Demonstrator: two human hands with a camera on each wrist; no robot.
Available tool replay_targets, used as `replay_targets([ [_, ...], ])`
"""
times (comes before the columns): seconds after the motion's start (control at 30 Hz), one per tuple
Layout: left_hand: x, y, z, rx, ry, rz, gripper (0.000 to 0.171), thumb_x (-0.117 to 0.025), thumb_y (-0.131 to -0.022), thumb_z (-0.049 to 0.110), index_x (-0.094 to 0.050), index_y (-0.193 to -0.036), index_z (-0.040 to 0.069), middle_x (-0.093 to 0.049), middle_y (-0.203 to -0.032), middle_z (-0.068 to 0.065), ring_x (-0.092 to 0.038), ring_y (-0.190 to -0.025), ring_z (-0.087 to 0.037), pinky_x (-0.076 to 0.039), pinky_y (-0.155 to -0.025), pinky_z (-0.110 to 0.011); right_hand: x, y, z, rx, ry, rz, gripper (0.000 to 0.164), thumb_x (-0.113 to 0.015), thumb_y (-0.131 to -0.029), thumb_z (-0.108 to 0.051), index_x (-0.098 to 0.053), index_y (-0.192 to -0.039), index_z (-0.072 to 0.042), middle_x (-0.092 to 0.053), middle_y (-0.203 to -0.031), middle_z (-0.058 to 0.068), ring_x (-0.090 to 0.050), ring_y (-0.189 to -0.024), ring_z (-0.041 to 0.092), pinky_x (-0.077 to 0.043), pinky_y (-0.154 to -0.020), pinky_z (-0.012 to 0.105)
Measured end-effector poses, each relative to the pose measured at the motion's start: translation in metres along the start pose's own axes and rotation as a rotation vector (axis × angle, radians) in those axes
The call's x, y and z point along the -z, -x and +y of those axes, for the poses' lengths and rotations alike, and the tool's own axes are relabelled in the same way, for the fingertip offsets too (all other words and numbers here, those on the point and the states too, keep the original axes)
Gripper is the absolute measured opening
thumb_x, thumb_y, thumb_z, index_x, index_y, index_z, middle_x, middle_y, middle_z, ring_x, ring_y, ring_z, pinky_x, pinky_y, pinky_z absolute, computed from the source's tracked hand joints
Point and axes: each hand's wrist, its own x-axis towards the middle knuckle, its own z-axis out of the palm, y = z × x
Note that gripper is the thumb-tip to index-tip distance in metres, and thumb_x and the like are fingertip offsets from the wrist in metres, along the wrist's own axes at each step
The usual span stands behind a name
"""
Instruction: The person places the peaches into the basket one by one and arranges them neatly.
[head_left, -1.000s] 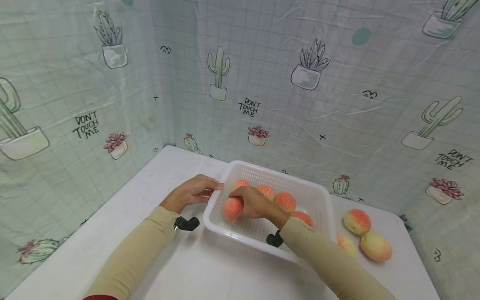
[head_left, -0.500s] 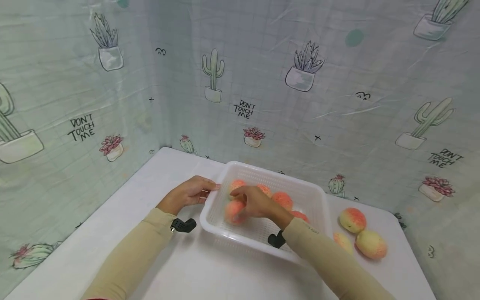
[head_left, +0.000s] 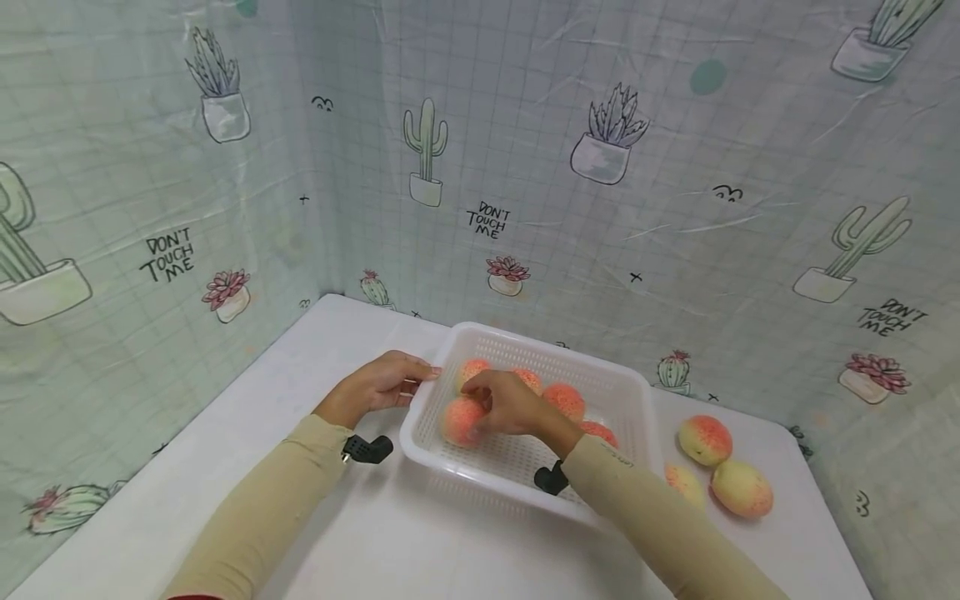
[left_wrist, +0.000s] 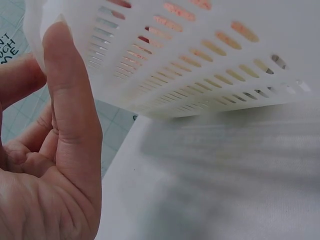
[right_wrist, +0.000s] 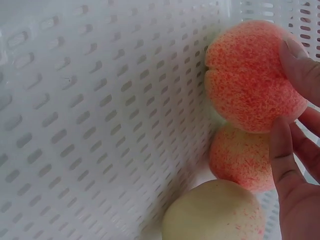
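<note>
My left hand (head_left: 385,383) pinches the left rim of a white perforated plastic basket (head_left: 652,417), its thumb (left_wrist: 70,100) on the near side in the left wrist view. Inside the basket, my right hand (head_left: 513,406) grips a red-speckled peach (head_left: 461,422) near the left end, thumb and fingertips on its skin. In the right wrist view that peach (right_wrist: 250,75) overlaps a second peach (right_wrist: 242,157), and a paler one (right_wrist: 212,215) lies closer to the camera. Several peaches, such as this one (head_left: 564,402), sit along the basket's far side, partly hidden by my right hand and forearm.
Three more peaches lie on the white table (head_left: 360,533) right of the basket: a red-topped one (head_left: 705,439), a yellower one (head_left: 742,489) and one partly behind my right sleeve (head_left: 684,483). A cactus-print curtain (head_left: 525,167) stands behind and at the left.
The gripped peach and my right fingers shifted slightly right, then back left within the basket. My left hand stays on the rim. The whole head view has shifted a little.
</note>
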Motion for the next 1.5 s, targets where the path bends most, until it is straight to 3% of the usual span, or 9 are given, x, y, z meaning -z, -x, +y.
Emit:
replay_targets([
  [0.3, -0.004, -0.002, 0.003, 0.004, -0.006, -0.001, 0.031, -0.071, -0.099, 0.018, -0.069, -0.122, -0.003, -0.071, -0.096, -0.003, -0.065, -0.087, -0.016, -0.063, -0.075, -0.029, 0.013, 0.014, 0.004, -0.022, -0.073, 0.062, 0.059, -0.094, -0.073, -0.012, -0.071, -0.127, -0.006, -0.073, -0.117, 0.010, -0.067, -0.101, 0.030, -0.058, -0.082, 0.030],
  [0.7, 0.000, -0.005, 0.005, -0.014, -0.012, -0.010, 0.030, -0.071, -0.099, 0.017, -0.069, -0.121, -0.003, -0.071, -0.095, -0.003, -0.064, -0.087, -0.016, -0.063, -0.075, -0.029, 0.068, 0.049, 0.024, -0.075, -0.146, 0.195, 0.060, -0.091, -0.077, -0.011, -0.069, -0.132, -0.003, -0.069, -0.132, 0.017, -0.065, -0.110, 0.032, -0.058, -0.091, 0.040],
  [0.93, 0.002, -0.006, 0.005, -0.022, -0.019, -0.023, 0.033, -0.071, -0.100, 0.018, -0.068, -0.124, -0.004, -0.072, -0.097, -0.002, -0.065, -0.089, -0.016, -0.063, -0.075, -0.029, 0.098, 0.087, 0.047, -0.165, -0.141, 0.231, 0.059, -0.087, -0.084, -0.015, -0.064, -0.137, -0.002, -0.065, -0.137, 0.023, -0.063, -0.117, 0.039, -0.059, -0.093, 0.040],
  [1.17, 0.000, -0.008, 0.004, -0.015, -0.014, -0.014, 0.036, -0.071, -0.100, 0.019, -0.066, -0.127, -0.004, -0.073, -0.099, -0.003, -0.067, -0.090, -0.016, -0.064, -0.076, -0.031, 0.122, 0.132, 0.072, -0.244, -0.112, 0.319, 0.064, -0.087, -0.086, -0.023, -0.061, -0.141, -0.004, -0.064, -0.137, 0.023, -0.062, -0.119, 0.039, -0.057, -0.094, 0.036],
  [1.33, -0.003, -0.008, -0.001, -0.002, 0.010, -0.017, 0.034, -0.071, -0.100, 0.019, -0.067, -0.125, -0.002, -0.073, -0.099, -0.004, -0.068, -0.090, -0.017, -0.065, -0.077, -0.032, 0.130, 0.169, 0.090, -0.293, -0.101, 0.356, 0.062, -0.084, -0.089, -0.025, -0.060, -0.141, -0.002, -0.063, -0.137, 0.023, -0.060, -0.119, 0.038, -0.055, -0.088, 0.023],
  [1.5, -0.004, -0.007, -0.002, -0.005, 0.009, -0.014, 0.036, -0.069, -0.101, 0.019, -0.065, -0.129, -0.002, -0.073, -0.101, -0.004, -0.068, -0.091, -0.017, -0.065, -0.076, -0.032, 0.132, 0.206, 0.111, -0.387, -0.097, 0.396, 0.064, -0.082, -0.090, -0.033, -0.058, -0.143, -0.006, -0.064, -0.137, 0.020, -0.062, -0.116, 0.033, -0.056, -0.083, 0.021],
])
